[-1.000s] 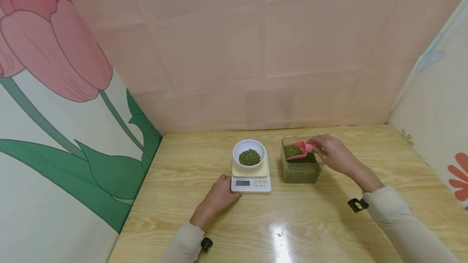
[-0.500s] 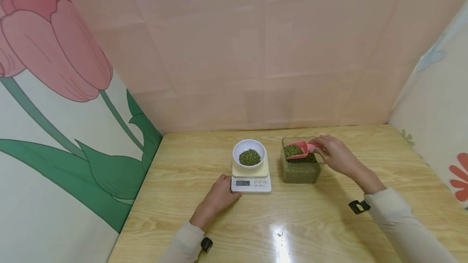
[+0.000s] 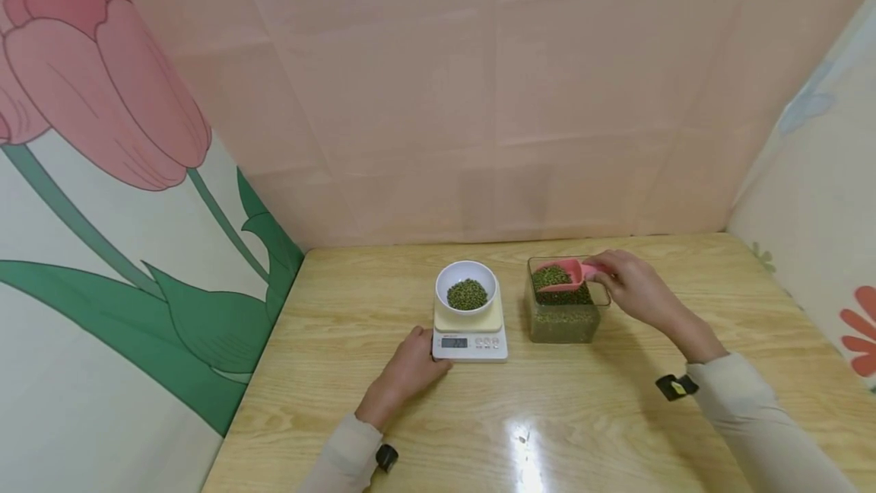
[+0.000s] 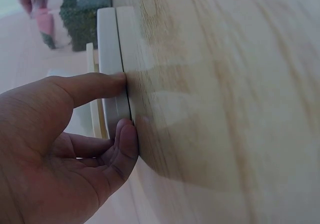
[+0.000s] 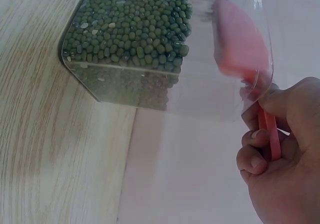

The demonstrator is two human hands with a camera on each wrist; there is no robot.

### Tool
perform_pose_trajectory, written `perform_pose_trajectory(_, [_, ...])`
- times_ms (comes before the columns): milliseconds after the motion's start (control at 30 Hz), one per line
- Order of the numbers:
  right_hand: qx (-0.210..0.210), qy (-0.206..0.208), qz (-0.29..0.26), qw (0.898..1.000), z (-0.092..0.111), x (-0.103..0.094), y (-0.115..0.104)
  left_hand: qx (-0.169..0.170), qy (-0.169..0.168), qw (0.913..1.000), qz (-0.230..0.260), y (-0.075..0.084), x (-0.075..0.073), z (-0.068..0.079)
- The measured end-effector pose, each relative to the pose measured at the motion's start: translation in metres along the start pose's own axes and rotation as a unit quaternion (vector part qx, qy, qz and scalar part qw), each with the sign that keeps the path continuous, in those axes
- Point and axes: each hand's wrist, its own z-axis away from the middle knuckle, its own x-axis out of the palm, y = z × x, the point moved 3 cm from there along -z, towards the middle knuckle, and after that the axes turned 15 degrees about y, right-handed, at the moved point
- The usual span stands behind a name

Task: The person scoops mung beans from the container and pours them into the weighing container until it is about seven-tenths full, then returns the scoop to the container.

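Note:
My right hand (image 3: 636, 291) grips the handle of a pink scoop (image 5: 240, 41), whose blade is inside a clear plastic box (image 3: 564, 332). Green mung beans (image 3: 550, 277) fill the scoop. In the right wrist view the blade is above the level of the mung beans (image 5: 135, 34) in the box. Left of the box is a white kitchen scale (image 3: 468, 352) with a cream platform, bearing a white bowl (image 3: 465, 271) with a small heap of mung beans. My left hand (image 3: 408, 367) holds the scale's near left corner, thumb on the front edge and curled fingertips at the tabletop.
Both stand on a wood-grain table (image 3: 356, 303), in front of a pinkish covered wall (image 3: 411, 97). A wall with a painted tulip (image 3: 137, 90) borders the table at left, and a pale wall (image 3: 821, 196) at right. A small fragment (image 3: 523, 440) lies near the front.
The right hand has lifted the loaded scoop slightly within the box and shifted a little right. The left hand, scale and bowl have stayed where they were.

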Motion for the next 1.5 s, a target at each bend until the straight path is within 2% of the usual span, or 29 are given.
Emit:
perform_pose_trajectory(500, [-0.009,0.027,-0.007,1.0,-0.0031,-0.0046,0.004,-0.008,0.0,1.0,0.0,-0.0002,0.0,-0.0009])
perform_pose_trajectory(1500, [0.025,0.019,-0.015,0.999,-0.005,-0.0055,0.0009,-0.007,0.001,1.0,0.005,0.0013,-0.0017,0.0])
